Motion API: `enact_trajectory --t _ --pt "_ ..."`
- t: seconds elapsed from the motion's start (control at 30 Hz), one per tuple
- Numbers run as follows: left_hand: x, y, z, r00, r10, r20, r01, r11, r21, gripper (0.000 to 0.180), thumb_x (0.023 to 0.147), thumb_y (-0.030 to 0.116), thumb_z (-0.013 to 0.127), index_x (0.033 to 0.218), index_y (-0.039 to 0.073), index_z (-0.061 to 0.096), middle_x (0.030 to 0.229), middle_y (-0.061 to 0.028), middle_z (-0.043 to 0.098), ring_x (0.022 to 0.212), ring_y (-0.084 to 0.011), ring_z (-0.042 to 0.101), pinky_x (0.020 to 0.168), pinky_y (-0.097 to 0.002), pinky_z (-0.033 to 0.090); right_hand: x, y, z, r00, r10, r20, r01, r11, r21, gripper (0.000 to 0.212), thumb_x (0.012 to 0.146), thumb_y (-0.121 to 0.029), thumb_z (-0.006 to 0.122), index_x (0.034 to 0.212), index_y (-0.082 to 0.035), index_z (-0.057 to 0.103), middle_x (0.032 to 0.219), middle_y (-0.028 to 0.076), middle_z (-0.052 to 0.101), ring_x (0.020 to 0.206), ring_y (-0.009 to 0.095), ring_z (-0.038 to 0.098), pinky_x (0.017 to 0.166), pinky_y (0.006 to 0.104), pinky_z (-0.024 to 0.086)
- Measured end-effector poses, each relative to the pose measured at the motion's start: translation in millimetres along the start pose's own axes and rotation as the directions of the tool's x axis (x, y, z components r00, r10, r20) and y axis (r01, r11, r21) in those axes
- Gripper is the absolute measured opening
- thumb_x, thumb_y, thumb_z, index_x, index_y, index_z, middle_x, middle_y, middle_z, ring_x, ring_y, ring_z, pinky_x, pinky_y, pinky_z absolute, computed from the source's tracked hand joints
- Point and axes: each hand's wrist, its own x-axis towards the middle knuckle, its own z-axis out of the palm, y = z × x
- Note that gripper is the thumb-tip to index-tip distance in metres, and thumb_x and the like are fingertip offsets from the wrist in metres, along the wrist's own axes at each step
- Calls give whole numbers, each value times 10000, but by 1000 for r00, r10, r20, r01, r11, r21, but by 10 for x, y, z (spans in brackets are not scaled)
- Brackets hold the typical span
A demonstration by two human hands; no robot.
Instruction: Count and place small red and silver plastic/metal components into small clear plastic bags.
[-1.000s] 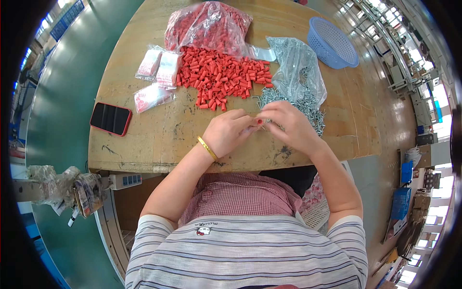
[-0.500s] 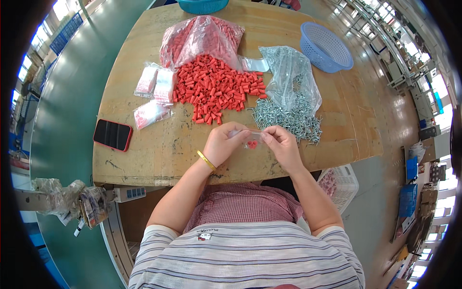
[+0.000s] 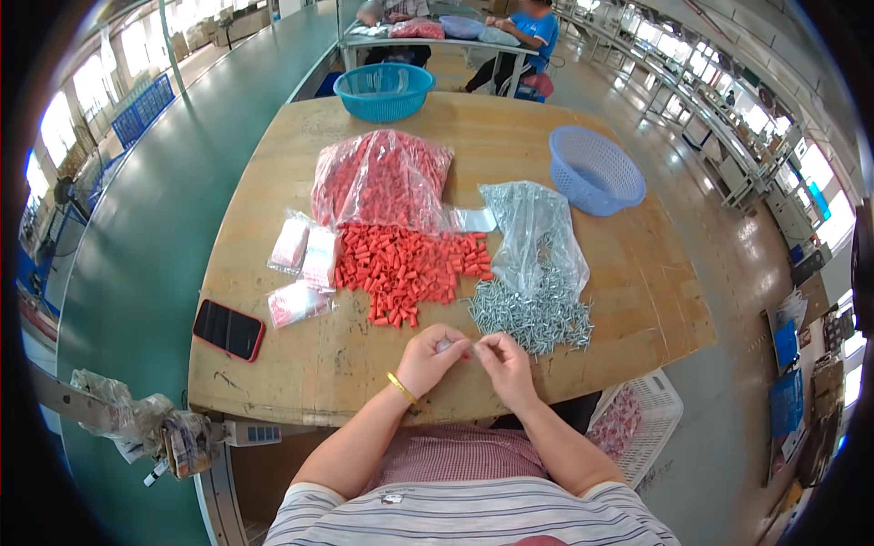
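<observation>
Close together over the near edge of the table, my left hand (image 3: 430, 362) and my right hand (image 3: 510, 371) pinch a small clear plastic bag (image 3: 467, 356) between thumbs and fingers. A bit of red shows inside it; most of the bag is hidden by my fingers. Just beyond my hands lies a heap of small red plastic sleeves (image 3: 391, 273), spilling from a large clear bag (image 3: 382, 177). To its right is a pile of silver screws (image 3: 533, 314), partly under another clear bag (image 3: 533, 223).
Flat packs of small bags (image 3: 319, 257) and a phone (image 3: 228, 329) lie on the left. A teal basket (image 3: 384, 94) and a lilac basket (image 3: 596, 173) stand farther back. A white crate (image 3: 669, 405) sits below the table's right side. Other people work at a far table (image 3: 437, 42).
My hands have drawn closer together, and the bag between them is less stretched and less visible. The view has tilted up, bringing the far table and people into sight.
</observation>
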Motion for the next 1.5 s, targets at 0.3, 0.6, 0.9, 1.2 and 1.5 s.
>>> enact_trajectory --t 0.3,0.6,0.9,1.2,1.5 --pt "94 -145 -33 994 54 98 -47 996 -76 149 913 121 618 1000 10 666 820 -31 611 694 -73 576 640 -218 468 12 -166 -51 997 -46 65 42 997 67 81 925 -107 606 924 -27 596 822 -31 545 735 38 489 654 208 408" --pt "-21 -5 -156 972 -195 135 229 914 -334 282 992 165 493 1195 -10 578 864 13 582 666 -56 472 604 -196 414 -985 -749 -1850 967 223 -121 -252 796 -550 120 835 -140 623 817 -23 644 753 43 636 688 113 582 628 282 456" --pt "-27 158 -70 951 -209 227 233 969 -85 276 964 175 557 1172 7 623 706 30 541 529 -39 454 474 -189 368 -867 -718 -1330 980 -65 -188 -92 693 -715 185 869 -189 615 959 -40 680 969 145 670 906 304 642 784 357 502" --pt "-7 161 -4 981 -63 182 79 994 -80 393 970 146 528 1338 12 502 781 35 567 531 -4 416 459 -163 319 -17 -414 202 975 -199 96 213 962 -173 172 864 -124 636 990 -19 585 959 111 578 861 242 580 751 350 482" --pt "3 89 27 969 63 237 -91 990 109 382 994 191 484 1321 -6 493 837 46 574 602 -4 420 522 -155 330 -88 -336 185 969 -245 3 242 956 -164 111 857 -72 626 934 -13 572 876 106 562 786 231 569 701 342 465"
